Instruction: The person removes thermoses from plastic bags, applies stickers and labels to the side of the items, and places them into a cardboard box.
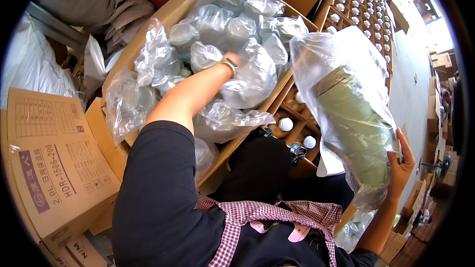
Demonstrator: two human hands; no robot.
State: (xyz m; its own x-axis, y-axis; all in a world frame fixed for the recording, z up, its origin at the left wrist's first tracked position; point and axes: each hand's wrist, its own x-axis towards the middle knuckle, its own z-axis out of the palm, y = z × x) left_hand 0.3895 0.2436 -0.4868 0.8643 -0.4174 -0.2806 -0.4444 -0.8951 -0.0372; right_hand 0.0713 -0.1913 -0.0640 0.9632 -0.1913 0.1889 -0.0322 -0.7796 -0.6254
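Note:
My left hand [236,60], with a band on its wrist, reaches into a large open carton [115,76]. A clear-wrapped rounded item [255,76] lies against it; its fingers are blurred and partly hidden by plastic. Several clear-wrapped rounded items [210,20] fill the carton. At the right, my right hand [402,163] grips the lower side edge of a long clear plastic bag [324,52], thumb in front. Inside the bag is a pale green, long thing [354,118]; its exact kind cannot be made out. The bag is tilted, its top leaning to the left.
A divided cardboard box with white-capped items [285,124] stands before my knees. More white-topped items in dividers [366,7] stretch away at the upper right. A printed carton [59,153] stands at the left, beside white sacks [39,64]. Grey floor [413,79] runs along the right.

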